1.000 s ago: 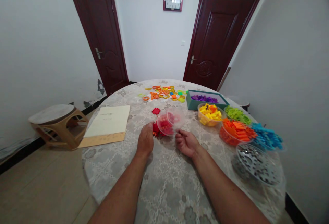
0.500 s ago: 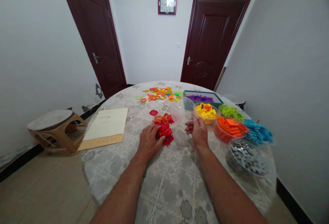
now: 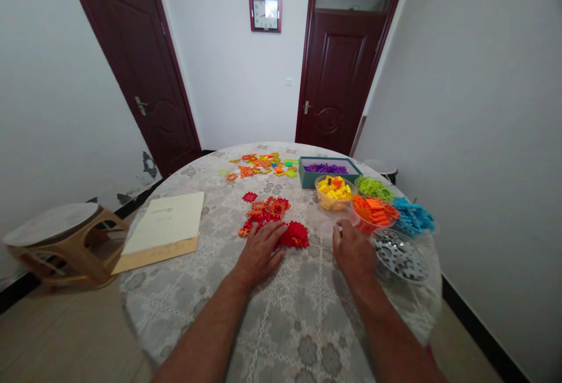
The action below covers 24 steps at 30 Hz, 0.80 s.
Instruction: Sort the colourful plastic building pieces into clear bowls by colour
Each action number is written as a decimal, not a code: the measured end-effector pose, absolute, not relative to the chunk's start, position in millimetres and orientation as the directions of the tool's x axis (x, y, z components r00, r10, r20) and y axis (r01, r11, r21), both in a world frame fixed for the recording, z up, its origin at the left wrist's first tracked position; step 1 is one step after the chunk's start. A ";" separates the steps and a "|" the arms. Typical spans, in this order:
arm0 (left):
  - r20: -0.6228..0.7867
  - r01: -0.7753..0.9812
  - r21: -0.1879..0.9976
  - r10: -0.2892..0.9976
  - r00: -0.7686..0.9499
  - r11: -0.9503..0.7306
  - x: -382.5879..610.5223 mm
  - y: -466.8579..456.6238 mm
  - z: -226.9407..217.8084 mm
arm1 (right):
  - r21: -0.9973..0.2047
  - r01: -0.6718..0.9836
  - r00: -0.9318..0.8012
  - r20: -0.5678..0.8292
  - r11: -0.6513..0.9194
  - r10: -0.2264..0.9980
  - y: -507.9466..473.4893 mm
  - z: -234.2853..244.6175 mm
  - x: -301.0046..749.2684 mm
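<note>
My left hand point(image 3: 260, 252) lies flat on the tablecloth, fingers spread, its fingertips on a loose pile of red and orange toothed plastic pieces point(image 3: 274, 218). My right hand point(image 3: 352, 252) is closed, knuckles up, at the near rim of a clear empty plastic bowl point(image 3: 341, 214) that shows only faintly. That bowl sits just right of the red pile and in front of the bowl of yellow pieces point(image 3: 333, 190).
The round table point(image 3: 290, 318) also carries a teal box of purple pieces point(image 3: 308, 180), bowls of green point(image 3: 373, 187), orange point(image 3: 374, 210), blue point(image 3: 413, 216) and black-and-white pieces point(image 3: 400, 256), a far mixed pile point(image 3: 259, 164) and a booklet point(image 3: 163, 223). A stool point(image 3: 57, 236) stands at left.
The clear bowl was tipped and its red pieces spilled onto the cloth. My right hand carried the empty bowl right and down. My left hand spread flat onto the pile.
</note>
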<state>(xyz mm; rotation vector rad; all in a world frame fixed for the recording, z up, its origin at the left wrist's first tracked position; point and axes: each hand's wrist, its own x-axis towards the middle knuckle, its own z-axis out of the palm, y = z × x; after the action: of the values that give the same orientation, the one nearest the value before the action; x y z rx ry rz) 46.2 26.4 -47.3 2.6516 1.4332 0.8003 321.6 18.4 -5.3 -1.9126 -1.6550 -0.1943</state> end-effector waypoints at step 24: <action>0.588 0.944 0.110 0.786 0.192 -0.313 39.0 31.6 -49.7 | -0.348 0.709 -0.484 0.393 0.614 0.782 11.4 -64.3 271.0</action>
<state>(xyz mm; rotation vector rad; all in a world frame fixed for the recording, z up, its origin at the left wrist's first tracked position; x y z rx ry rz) 39.0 31.6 -49.7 2.6236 1.9674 0.9759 271.0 11.4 -64.3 -1.1733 -2.3214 0.1871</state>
